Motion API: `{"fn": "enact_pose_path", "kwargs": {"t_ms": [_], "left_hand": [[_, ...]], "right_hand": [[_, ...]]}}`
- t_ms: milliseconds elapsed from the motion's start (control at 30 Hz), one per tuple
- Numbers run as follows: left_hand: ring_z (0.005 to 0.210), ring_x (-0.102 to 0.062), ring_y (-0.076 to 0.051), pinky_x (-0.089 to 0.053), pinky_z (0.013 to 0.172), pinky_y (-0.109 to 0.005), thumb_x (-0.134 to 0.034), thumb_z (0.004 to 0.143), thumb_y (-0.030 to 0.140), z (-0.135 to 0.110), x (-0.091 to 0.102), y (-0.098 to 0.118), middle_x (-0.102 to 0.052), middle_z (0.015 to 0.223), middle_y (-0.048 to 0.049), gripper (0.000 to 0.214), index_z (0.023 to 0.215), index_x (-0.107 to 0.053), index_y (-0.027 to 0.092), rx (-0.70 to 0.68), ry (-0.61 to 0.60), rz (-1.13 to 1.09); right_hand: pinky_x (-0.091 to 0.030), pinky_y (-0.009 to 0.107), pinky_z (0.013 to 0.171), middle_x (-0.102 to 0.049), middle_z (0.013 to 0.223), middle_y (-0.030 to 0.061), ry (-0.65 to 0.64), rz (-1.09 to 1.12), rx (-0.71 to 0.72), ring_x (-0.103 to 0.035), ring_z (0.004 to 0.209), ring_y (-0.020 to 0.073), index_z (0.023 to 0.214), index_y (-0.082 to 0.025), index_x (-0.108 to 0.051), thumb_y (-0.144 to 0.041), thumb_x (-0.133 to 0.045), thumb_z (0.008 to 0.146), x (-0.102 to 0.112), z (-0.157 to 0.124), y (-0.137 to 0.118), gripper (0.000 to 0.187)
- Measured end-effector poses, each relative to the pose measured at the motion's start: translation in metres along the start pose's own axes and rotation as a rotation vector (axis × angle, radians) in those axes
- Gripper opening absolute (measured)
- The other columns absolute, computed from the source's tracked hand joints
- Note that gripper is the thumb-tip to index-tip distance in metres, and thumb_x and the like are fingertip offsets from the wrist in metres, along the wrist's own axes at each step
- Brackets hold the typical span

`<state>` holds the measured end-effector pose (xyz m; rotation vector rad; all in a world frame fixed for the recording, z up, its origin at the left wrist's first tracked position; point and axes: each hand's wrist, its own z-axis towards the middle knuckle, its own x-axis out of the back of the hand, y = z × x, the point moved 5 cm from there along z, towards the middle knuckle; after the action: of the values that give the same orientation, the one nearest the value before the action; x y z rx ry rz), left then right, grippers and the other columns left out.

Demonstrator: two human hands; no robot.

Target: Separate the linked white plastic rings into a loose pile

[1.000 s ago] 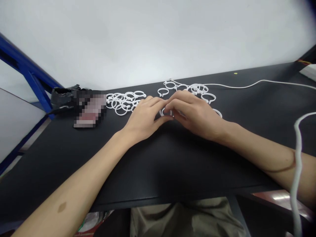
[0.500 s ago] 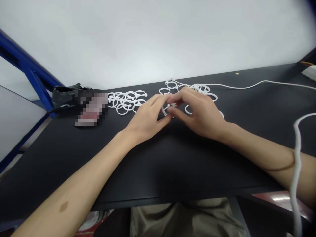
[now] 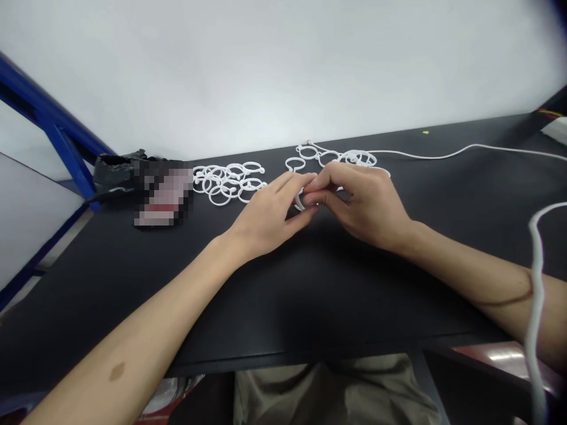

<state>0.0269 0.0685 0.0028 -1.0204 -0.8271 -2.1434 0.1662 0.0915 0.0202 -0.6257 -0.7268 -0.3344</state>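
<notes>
Between my two hands is a white ring [image 3: 298,202], mostly covered by fingers. My left hand [image 3: 271,211] curls around its left side with thumb and fingertips on it. From the right, my right hand [image 3: 361,198] pinches at the same ring, thumb and index finger pressed together. More white rings [image 3: 295,163] lie just beyond the hands on the black table [image 3: 283,301], some partly hidden behind my right hand. To the left of my left hand is a cluster of overlapping white rings [image 3: 220,195] with small round knobs.
At the left lie a blurred-out flat object [image 3: 163,198] and crumpled black plastic [image 3: 117,171]. A blue metal frame [image 3: 62,141] rises beside the table. One white cable [image 3: 443,157] runs along the back; another white cord [image 3: 534,295] hangs close at the right, in front of my forearm.
My right hand has come slightly lower, and its thumb and index finger have closed into a tighter pinch. My left hand has shifted a little right, still on the ring.
</notes>
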Motion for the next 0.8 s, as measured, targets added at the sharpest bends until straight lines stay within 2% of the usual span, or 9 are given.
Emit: {"fn": "enact_pose_path", "kwargs": {"t_ms": [67, 133, 200, 333, 467, 633, 800], "left_hand": [[0.095, -0.063, -0.019, -0.051, 0.084, -0.033, -0.056, 0.094, 0.023, 0.001, 0.000, -0.003, -0.066, 0.106, -0.0043, 0.027, 0.121, -0.057, 0.021, 0.023, 0.006, 0.008], [0.099, -0.062, -0.019, -0.051, 0.089, -0.034, -0.054, 0.095, 0.022, 0.002, 0.001, -0.010, -0.065, 0.113, -0.0062, 0.030, 0.125, -0.055, 0.020, 0.061, 0.023, 0.031], [0.107, -0.059, -0.021, -0.050, 0.095, -0.037, -0.052, 0.095, 0.020, 0.002, 0.003, -0.023, -0.062, 0.122, -0.0093, 0.036, 0.131, -0.052, 0.018, 0.120, 0.047, 0.089], [0.117, -0.052, -0.030, -0.045, 0.102, -0.048, -0.048, 0.093, 0.016, -0.001, 0.006, -0.051, -0.058, 0.127, -0.0160, 0.043, 0.136, -0.053, 0.012, 0.240, 0.061, 0.290], [0.115, -0.051, -0.038, -0.045, 0.096, -0.057, -0.046, 0.089, 0.013, -0.007, 0.004, -0.069, -0.058, 0.129, -0.0176, 0.046, 0.134, -0.058, 0.015, 0.311, 0.035, 0.409], [0.118, -0.048, -0.041, -0.042, 0.094, -0.060, -0.046, 0.084, 0.011, -0.011, 0.001, -0.067, -0.056, 0.134, -0.0160, 0.052, 0.133, -0.058, 0.021, 0.304, 0.082, 0.442], [0.123, -0.044, -0.039, -0.036, 0.099, -0.058, -0.044, 0.087, 0.010, -0.004, 0.005, -0.045, -0.053, 0.140, -0.0165, 0.049, 0.133, -0.057, 0.017, 0.266, 0.054, 0.381]], "right_hand": [[-0.049, 0.030, 0.069, -0.072, 0.084, -0.0001, 0.003, 0.013, -0.040, -0.063, 0.070, 0.0139, 0.089, -0.022, -0.064, -0.029, -0.062, 0.093, -0.002, 0.000, 0.003, 0.008], [-0.051, 0.032, 0.073, -0.072, 0.092, 0.0037, -0.008, 0.015, -0.056, -0.065, 0.076, 0.0159, 0.110, -0.019, -0.063, -0.033, -0.063, 0.093, -0.005, 0.000, 0.008, 0.022], [-0.053, 0.036, 0.083, -0.070, 0.107, 0.0099, -0.053, -0.032, -0.015, -0.066, 0.092, 0.0207, 0.124, -0.016, -0.059, -0.036, -0.063, 0.093, -0.010, 0.000, 0.010, 0.037], [-0.044, 0.051, 0.105, -0.058, 0.134, 0.0171, -0.236, -0.152, 0.105, -0.054, 0.123, 0.0315, 0.126, -0.015, -0.063, -0.041, -0.063, 0.092, -0.024, -0.005, 0.014, 0.043], [-0.047, 0.054, 0.102, -0.056, 0.137, 0.0175, -0.378, -0.189, 0.077, -0.054, 0.123, 0.0334, 0.128, -0.015, -0.064, -0.037, -0.056, 0.096, -0.033, -0.008, 0.019, 0.040], [-0.051, 0.050, 0.097, -0.060, 0.128, 0.0171, -0.380, -0.153, 0.061, -0.057, 0.115, 0.0300, 0.120, -0.014, -0.067, -0.029, -0.051, 0.097, -0.034, -0.007, 0.022, 0.032], [-0.052, 0.046, 0.094, -0.062, 0.123, 0.0178, -0.342, -0.157, 0.076, -0.060, 0.111, 0.0298, 0.118, -0.010, -0.068, -0.029, -0.055, 0.095, -0.031, -0.006, 0.025, 0.032]]}}
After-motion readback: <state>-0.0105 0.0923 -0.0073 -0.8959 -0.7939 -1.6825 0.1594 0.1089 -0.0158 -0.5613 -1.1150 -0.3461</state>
